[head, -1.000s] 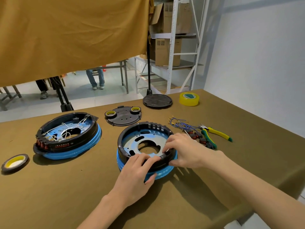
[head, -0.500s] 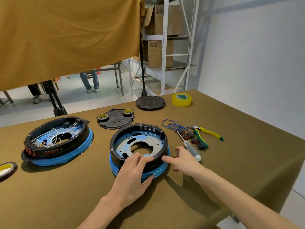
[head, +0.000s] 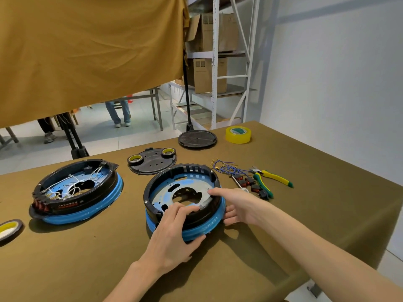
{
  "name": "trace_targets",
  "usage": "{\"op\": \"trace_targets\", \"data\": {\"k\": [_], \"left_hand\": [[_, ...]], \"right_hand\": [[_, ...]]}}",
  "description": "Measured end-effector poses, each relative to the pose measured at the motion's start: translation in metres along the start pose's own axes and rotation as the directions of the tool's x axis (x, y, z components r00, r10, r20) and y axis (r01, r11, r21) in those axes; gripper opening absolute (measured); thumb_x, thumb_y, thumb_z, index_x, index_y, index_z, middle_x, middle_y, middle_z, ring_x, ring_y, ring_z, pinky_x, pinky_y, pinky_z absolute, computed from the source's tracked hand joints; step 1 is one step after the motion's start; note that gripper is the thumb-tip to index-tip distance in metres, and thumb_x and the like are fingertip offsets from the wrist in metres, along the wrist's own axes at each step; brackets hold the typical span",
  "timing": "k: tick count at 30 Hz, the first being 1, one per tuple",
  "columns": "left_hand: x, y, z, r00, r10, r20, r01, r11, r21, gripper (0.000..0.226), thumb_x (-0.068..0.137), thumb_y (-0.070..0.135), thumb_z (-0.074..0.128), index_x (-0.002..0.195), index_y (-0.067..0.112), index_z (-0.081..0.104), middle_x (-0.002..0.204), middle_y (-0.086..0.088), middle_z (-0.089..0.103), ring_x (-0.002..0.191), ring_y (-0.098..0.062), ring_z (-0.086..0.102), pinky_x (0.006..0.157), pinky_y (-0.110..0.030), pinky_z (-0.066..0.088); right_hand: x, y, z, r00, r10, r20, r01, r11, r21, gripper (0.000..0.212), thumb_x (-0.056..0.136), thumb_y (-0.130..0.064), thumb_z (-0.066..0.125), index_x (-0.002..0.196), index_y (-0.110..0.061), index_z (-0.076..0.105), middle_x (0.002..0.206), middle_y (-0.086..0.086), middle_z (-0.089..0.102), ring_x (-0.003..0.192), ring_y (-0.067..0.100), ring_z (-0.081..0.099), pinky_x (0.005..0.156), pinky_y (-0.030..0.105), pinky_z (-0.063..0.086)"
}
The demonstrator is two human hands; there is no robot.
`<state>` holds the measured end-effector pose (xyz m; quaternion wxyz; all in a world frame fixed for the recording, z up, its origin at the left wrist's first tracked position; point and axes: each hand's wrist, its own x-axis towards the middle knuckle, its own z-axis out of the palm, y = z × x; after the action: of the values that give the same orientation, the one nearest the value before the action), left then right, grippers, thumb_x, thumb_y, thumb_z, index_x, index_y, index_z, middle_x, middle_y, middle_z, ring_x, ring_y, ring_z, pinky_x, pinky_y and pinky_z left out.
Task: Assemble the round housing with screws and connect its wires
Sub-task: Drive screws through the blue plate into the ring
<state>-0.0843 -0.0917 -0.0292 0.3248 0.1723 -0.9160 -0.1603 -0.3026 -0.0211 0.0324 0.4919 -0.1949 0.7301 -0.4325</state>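
Note:
A round housing (head: 174, 182) with a black ring, a blue rim and a metal plate inside sits at the middle of the table. My left hand (head: 174, 234) grips its near edge, fingers over the black ring, thumb on the blue rim. My right hand (head: 235, 205) holds the housing's right side, with the index finger stretched over the ring onto the plate. A bundle of blue wires (head: 224, 167) and red-and-black switches (head: 248, 183) lie to the right. A screwdriver (head: 236, 182) is partly hidden behind my right hand.
A second housing (head: 76, 190), with white wires inside, stands at the left. A black cover plate (head: 152, 161) carrying two tape rolls lies behind, a round black lid (head: 197, 138) and a yellow tape roll (head: 238, 134) farther back. Yellow-green pliers (head: 270, 178) are at the right, another tape roll (head: 8, 228) at the far left.
My right hand left the housing's near rim, went out to the table beside it, and now is back on the housing's right side. My left hand stayed on the near edge.

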Motion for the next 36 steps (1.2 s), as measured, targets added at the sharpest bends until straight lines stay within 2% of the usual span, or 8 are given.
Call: {"op": "trace_targets", "data": {"k": [7,12,17,21,23,27,31,36], "left_hand": [[0.022,0.01,-0.019,0.982,0.02,-0.189,0.027,0.969,0.245,0.092,0.056,0.041,0.096,0.132,0.017,0.05,0.13,-0.005,0.054,0.119,-0.022,0.049,0.103,-0.042,0.048],[0.047,0.017,-0.05,0.923,-0.046,-0.382,0.141,0.964,0.224,0.086,0.052,0.035,0.097,0.123,0.009,0.056,0.119,-0.005,0.054,0.107,-0.019,0.048,0.089,-0.033,0.049],[0.062,0.017,-0.079,0.744,-0.453,-0.491,0.347,0.89,-0.295,0.064,0.057,0.05,0.078,0.112,0.029,0.054,0.106,0.01,0.055,0.095,-0.008,0.057,0.075,-0.022,0.05],[0.056,0.005,-0.081,0.59,-0.747,-0.307,0.389,0.596,-0.702,0.037,0.082,0.034,0.081,0.113,0.016,0.07,0.096,0.005,0.074,0.087,-0.009,0.072,0.057,-0.015,0.052],[0.048,0.0,-0.078,0.5,-0.847,-0.179,0.404,0.411,-0.817,0.016,0.09,0.029,0.077,0.099,0.016,0.075,0.082,0.005,0.078,0.074,-0.009,0.074,0.05,-0.017,0.053],[0.03,-0.009,-0.07,0.344,-0.935,0.084,0.528,0.119,-0.841,0.035,0.087,0.043,0.075,0.093,0.009,0.071,0.077,-0.004,0.074,0.073,-0.019,0.066,0.059,-0.03,0.05],[0.014,-0.022,-0.071,0.356,-0.824,0.441,0.676,-0.098,-0.73,0.055,0.077,0.035,0.084,0.116,0.004,0.06,0.111,-0.019,0.07,0.104,-0.03,0.069,0.081,-0.039,0.059],[0.013,-0.029,-0.069,0.353,-0.698,0.623,0.79,-0.134,-0.598,0.079,0.061,0.04,0.091,0.121,-0.004,0.063,0.108,-0.022,0.077,0.101,-0.033,0.076,0.083,-0.043,0.064]], "right_hand": [[-0.023,-0.02,0.004,0.991,-0.055,0.118,0.02,0.96,0.28,0.057,0.076,-0.043,0.088,0.117,-0.017,0.059,0.12,0.025,0.064,0.079,0.035,0.078,0.066,0.045,0.063],[-0.039,-0.054,-0.002,0.924,-0.333,0.187,0.228,0.874,0.428,0.041,0.097,-0.036,0.069,0.126,-0.008,0.061,0.107,0.02,0.077,0.098,0.034,0.076,0.072,0.04,0.063],[-0.034,-0.055,0.0,0.77,-0.595,-0.232,0.561,0.804,-0.199,0.029,0.097,-0.037,0.067,0.114,-0.015,0.061,0.107,0.005,0.068,0.098,0.024,0.069,0.086,0.041,0.058],[-0.014,-0.022,0.001,0.835,-0.511,-0.205,0.354,0.783,-0.511,0.061,0.096,-0.039,0.067,0.139,-0.008,0.035,0.138,0.013,0.045,0.107,0.024,0.052,0.083,0.036,0.043],[-0.005,-0.006,0.004,0.894,-0.408,-0.186,0.233,0.777,-0.585,0.067,0.097,-0.042,0.064,0.14,-0.003,0.03,0.129,0.014,0.05,0.095,0.021,0.055,0.072,0.034,0.044],[0.006,0.009,0.01,0.893,-0.436,-0.114,0.305,0.77,-0.56,0.024,0.097,-0.017,0.055,0.116,-0.003,0.053,0.101,0.018,0.068,0.077,0.026,0.067,0.064,0.048,0.057],[0.007,0.002,-0.001,0.805,-0.565,-0.181,0.378,0.723,-0.578,0.018,0.1,-0.008,0.045,0.108,-0.013,0.061,0.095,0.011,0.07,0.08,0.031,0.07,0.064,0.048,0.058],[0.018,-0.004,-0.023,0.749,-0.625,-0.219,0.377,0.674,-0.635,0.018,0.102,-0.01,0.045,0.105,-0.013,0.062,0.093,0.011,0.07,0.083,0.032,0.067,0.074,0.054,0.055]]}}
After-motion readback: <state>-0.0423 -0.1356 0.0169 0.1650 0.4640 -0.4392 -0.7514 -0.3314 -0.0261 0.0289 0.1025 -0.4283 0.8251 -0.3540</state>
